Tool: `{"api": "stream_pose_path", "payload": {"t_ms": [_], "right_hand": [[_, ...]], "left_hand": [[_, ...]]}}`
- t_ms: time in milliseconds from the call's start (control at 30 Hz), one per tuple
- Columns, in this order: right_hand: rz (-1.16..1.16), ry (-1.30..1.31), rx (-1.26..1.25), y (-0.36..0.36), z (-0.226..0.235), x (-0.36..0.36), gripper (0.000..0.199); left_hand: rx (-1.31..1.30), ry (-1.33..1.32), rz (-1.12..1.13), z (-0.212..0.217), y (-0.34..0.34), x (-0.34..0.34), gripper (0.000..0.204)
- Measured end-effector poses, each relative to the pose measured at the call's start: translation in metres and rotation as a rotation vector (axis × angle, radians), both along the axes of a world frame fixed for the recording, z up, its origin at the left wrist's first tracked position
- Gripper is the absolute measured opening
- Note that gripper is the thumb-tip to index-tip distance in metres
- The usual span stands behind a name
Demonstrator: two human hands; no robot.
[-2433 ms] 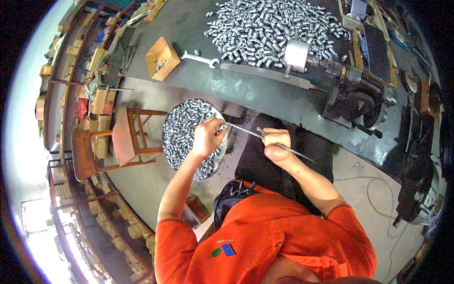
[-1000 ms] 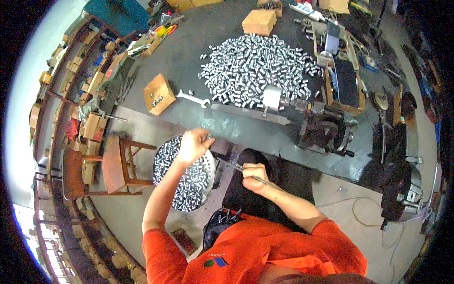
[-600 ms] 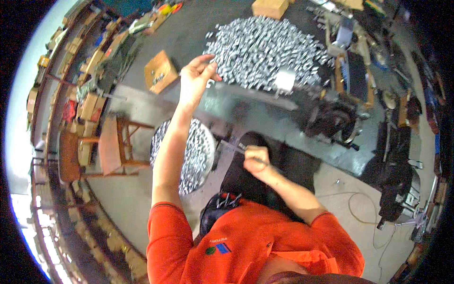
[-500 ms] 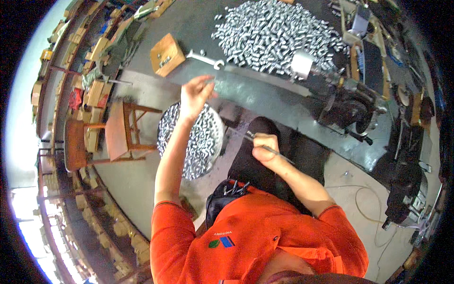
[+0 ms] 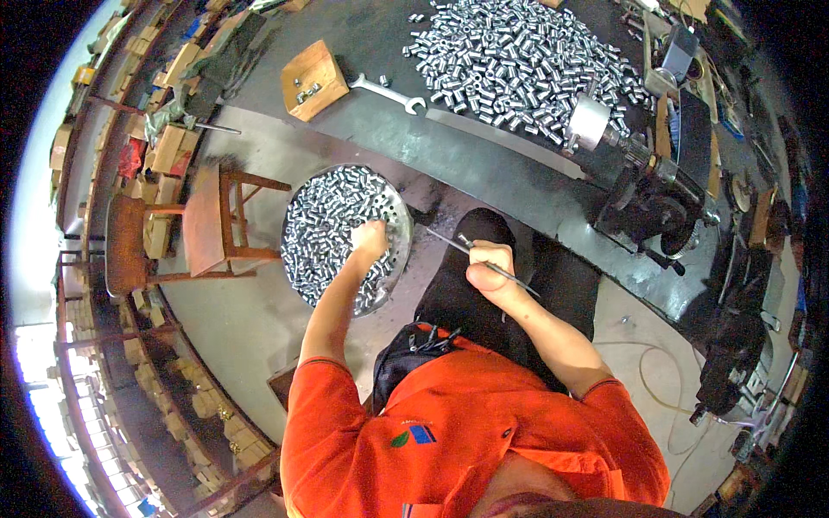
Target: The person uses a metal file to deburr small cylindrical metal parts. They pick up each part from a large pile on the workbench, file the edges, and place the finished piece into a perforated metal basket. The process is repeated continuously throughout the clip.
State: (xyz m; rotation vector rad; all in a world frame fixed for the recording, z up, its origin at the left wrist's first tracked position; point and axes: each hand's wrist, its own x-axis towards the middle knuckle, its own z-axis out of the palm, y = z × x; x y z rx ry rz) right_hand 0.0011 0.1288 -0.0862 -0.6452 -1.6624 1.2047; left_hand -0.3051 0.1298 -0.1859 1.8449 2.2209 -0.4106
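My left hand (image 5: 370, 240) is down among small shiny metal sleeves (image 5: 324, 233), at the right part of a round perforated metal basin (image 5: 399, 250). Its fingers are curled, and whatever they grip is hidden. My right hand (image 5: 490, 266) is closed around a thin metal rod (image 5: 447, 239) in front of my dark trousers. The rod slants, its far end pointing up and left toward the basin. Something small and metallic shows beside the rod, just above my fist, too small to make out.
Across the dark workbench (image 5: 389, 142) lie a big heap of metal sleeves (image 5: 518, 69), an open-ended wrench (image 5: 389, 93) and a wooden box (image 5: 315, 82) with a few pieces. A clamp-like machine (image 5: 648, 181) stands at right. A wooden chair (image 5: 207, 220) and loaded shelves (image 5: 155, 164) are at left.
My left hand has moved down from near the bench edge into the basin of sleeves. My right hand still grips the rod, almost in the same place.
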Motion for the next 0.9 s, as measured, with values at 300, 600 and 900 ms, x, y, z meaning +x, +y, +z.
{"api": "stream_pose_path", "payload": {"t_ms": [300,600,900], "right_hand": [[0.013,-0.012,0.006,-0.001,-0.009,-0.002,0.027],[0.153,-0.048,0.075,-0.006,-0.002,-0.004,0.02],[0.14,-0.123,0.118,-0.004,-0.007,-0.002,0.018]], "left_hand": [[0.015,-0.326,0.133,0.043,-0.008,0.01,0.027],[-0.027,-2.055,0.866,0.104,-0.044,0.103,0.023],[0.07,-1.83,0.578,0.125,-0.037,0.122,0.021]]}}
